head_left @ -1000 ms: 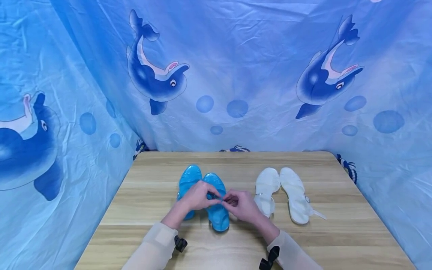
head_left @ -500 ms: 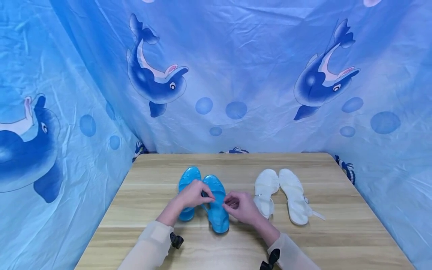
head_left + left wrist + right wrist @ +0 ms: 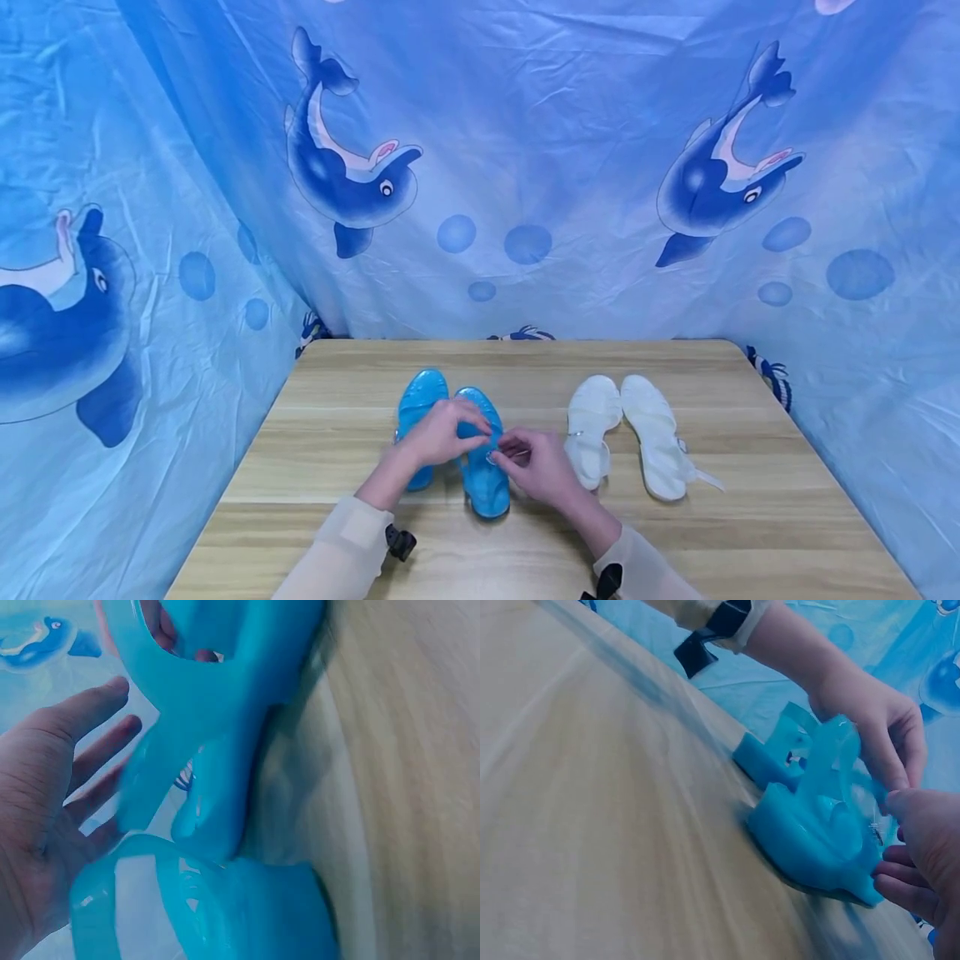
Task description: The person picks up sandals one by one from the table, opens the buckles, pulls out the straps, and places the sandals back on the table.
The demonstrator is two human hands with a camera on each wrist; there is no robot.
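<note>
A pair of blue jelly sandals stands on the table, toes away from me. Over the right blue sandal (image 3: 486, 493), both hands meet at its ankle strap (image 3: 139, 784). My right hand (image 3: 542, 468) pinches the strap at a small shiny buckle (image 3: 492, 457). From the other side my left hand (image 3: 438, 433) reaches in, thumb and fingers extended and apart in the left wrist view, tips close to the right thumb in the right wrist view. The left blue sandal (image 3: 422, 390) sits under and beyond the left hand, partly hidden by it.
Right of the hands stand two white sandals, the left one (image 3: 596, 408) and the right one (image 3: 654, 442), whose loose strap (image 3: 707, 478) sticks out rightward. The wooden table (image 3: 337, 533) has blue dolphin-print cloth (image 3: 480, 167) behind it and at both sides.
My left hand draws back left from the right hand, then returns toward the buckle. The right hand stays nearly in place, and the buckle now shows at its fingertips.
</note>
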